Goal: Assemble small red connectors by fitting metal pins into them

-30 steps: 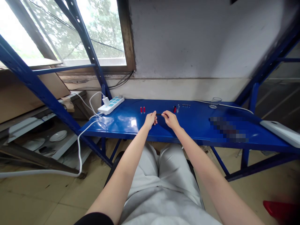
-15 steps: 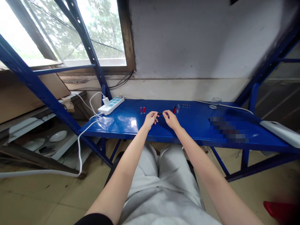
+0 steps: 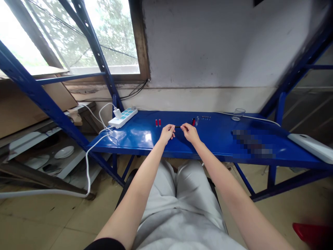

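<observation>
My left hand and my right hand are held close together over the blue metal shelf. Both pinch the ends of a small thin black piece that spans the gap between them. Just behind my left hand stand two small red parts. Behind my right hand are a dark red part, a small clear part and a row of tiny dark pieces.
A white power strip with a white cable lies at the shelf's left end. A glass cup stands at the back right, a white device at the far right. Blue rack posts frame both sides. Plates sit on a lower shelf left.
Both hands stay pinched on the black piece and have shifted only slightly; the view has tilted a little.
</observation>
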A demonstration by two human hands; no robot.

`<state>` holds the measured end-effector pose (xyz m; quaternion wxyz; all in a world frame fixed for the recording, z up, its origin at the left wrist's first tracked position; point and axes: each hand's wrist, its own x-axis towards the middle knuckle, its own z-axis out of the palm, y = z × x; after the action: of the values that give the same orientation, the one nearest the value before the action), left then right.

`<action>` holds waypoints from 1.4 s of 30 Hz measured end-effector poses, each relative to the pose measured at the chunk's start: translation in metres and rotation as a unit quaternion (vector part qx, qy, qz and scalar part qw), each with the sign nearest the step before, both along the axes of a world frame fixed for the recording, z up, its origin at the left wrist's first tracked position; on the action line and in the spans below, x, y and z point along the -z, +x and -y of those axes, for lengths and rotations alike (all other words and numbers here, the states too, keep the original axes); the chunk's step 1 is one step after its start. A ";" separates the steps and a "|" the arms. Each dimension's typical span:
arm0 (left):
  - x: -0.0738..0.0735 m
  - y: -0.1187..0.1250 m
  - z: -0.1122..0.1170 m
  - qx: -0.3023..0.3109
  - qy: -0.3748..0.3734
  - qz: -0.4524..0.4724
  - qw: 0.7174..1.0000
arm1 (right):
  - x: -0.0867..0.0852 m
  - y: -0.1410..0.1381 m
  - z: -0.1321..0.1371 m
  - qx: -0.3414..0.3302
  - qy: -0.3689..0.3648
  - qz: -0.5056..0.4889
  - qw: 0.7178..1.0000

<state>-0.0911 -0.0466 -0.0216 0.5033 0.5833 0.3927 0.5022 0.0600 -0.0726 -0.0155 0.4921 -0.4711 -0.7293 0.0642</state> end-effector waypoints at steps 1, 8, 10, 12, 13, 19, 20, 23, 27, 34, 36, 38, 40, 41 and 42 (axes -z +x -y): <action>0.001 0.000 -0.001 0.000 -0.002 -0.001 1.000 | 0.000 0.000 0.000 0.000 0.001 0.003 1.000; 0.005 0.001 -0.005 0.001 -0.012 -0.012 1.000 | -0.001 -0.003 0.000 -0.008 0.005 0.021 1.000; 0.005 0.002 -0.004 -0.007 -0.007 -0.020 1.000 | 0.000 -0.003 -0.001 -0.013 0.009 0.022 1.000; 0.004 0.002 -0.003 -0.015 -0.009 -0.022 1.000 | 0.001 -0.003 -0.001 -0.016 0.011 0.022 1.000; 0.004 0.002 -0.003 -0.019 -0.013 -0.021 1.000 | 0.001 -0.003 -0.001 -0.018 0.012 0.021 1.000; 0.000 0.002 0.000 -0.022 -0.036 0.009 0.999 | 0.000 -0.004 0.001 -0.031 0.006 0.009 0.999; -0.001 0.002 0.000 -0.020 -0.043 0.016 0.999 | 0.000 -0.004 0.001 -0.032 0.003 0.007 0.999; -0.004 0.001 0.001 -0.012 -0.062 0.038 0.997 | 0.001 -0.003 0.001 -0.039 -0.001 0.003 0.999; -0.007 0.000 0.003 0.003 -0.077 0.064 0.995 | 0.001 -0.003 0.001 -0.047 -0.008 -0.004 0.999; -0.008 -0.001 0.003 0.007 -0.070 0.064 0.995 | 0.003 -0.001 -0.001 -0.054 -0.032 -0.025 0.998; -0.007 -0.001 0.002 0.001 -0.056 0.053 0.997 | 0.005 -0.001 -0.003 -0.058 -0.044 -0.040 0.997; -0.006 -0.001 0.001 -0.007 -0.043 0.046 0.998 | 0.007 0.000 -0.005 -0.056 -0.052 -0.057 0.995; -0.005 -0.001 0.001 -0.010 -0.035 0.051 0.998 | 0.007 0.000 -0.005 -0.047 -0.058 -0.070 0.995; -0.006 -0.001 0.001 -0.009 -0.032 0.056 0.998 | 0.007 0.000 -0.005 -0.041 -0.061 -0.074 0.995; -0.006 -0.001 0.002 -0.007 -0.031 0.060 0.998 | 0.007 0.000 -0.005 -0.037 -0.066 -0.077 0.994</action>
<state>-0.0921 -0.0482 -0.0157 0.5397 0.5338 0.3814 0.5276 0.0595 -0.0674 -0.0224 0.5118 -0.4690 -0.7003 0.1661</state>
